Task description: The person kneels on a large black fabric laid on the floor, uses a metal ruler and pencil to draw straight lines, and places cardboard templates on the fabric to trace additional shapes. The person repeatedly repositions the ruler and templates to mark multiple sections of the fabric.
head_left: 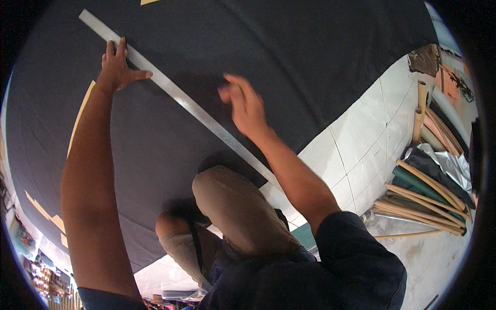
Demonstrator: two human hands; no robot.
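Observation:
A long metal ruler [183, 101] lies slantwise across a wide dark cloth [212, 31], from the upper left down to my knee. My left hand [117, 70] presses on its upper part, fingers and thumb spread over the metal. Just right of the ruler's middle, my right hand [248, 106] hovers with its fingers bent together. The fingertips are blurred, and whatever may be between them is too small to make out. My knee [222, 181] rests on the cloth near the ruler's lower end.
Yellowish paper pieces [82, 116] lie on the cloth at the left, with more by its lower left edge. White floor tiles [356, 139] show beyond the cloth's right edge. Farther right are cardboard tubes [423, 214] and fabric rolls [418, 181].

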